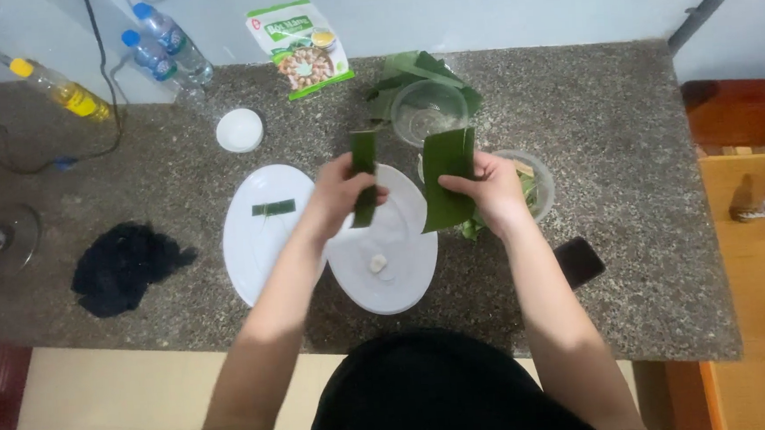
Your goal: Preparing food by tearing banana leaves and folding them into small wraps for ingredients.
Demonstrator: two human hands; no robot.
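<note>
left hand [339,195]: fingers curled round a narrow leaf strip [364,179], a long, dark green, glossy band held upright over the far rim of the near plate.
right hand [492,192]: fingers pinched on the right edge of a wide leaf piece [448,180], a flat, smooth, roughly rectangular sheet of deep green, held upright just right of the strip and apart from it.
near plate [403,267]: oval, white, glazed, lying below both hands; a small pale lump [377,262] sits near its middle.
left plate [256,249]: a second white oval, its right edge tucked under the near plate; a short green leaf bit [273,207] lies flat on it.
counter [631,226]: speckled grey-brown stone, grainy in look, carrying everything here.
clear bowl [429,108]: round, see-through plastic, beyond the near plate, resting on a pile of green leaves [409,70].
second clear bowl [535,179]: just right of the near plate, partly hidden by the right hand, with green scraps inside.
small white dish [240,130]: round, beyond the left plate.
dark cloth [125,266]: crumpled, soft, left of the left plate.
food packet [301,47]: shiny green-and-white pouch, beyond the near plate at the wall.
bottles [160,47]: clear plastic, blue caps, far left of the packet; a yellow-capped bottle [61,89] lies further left.
phone [579,261]: flat black slab, right of the near plate.
</note>
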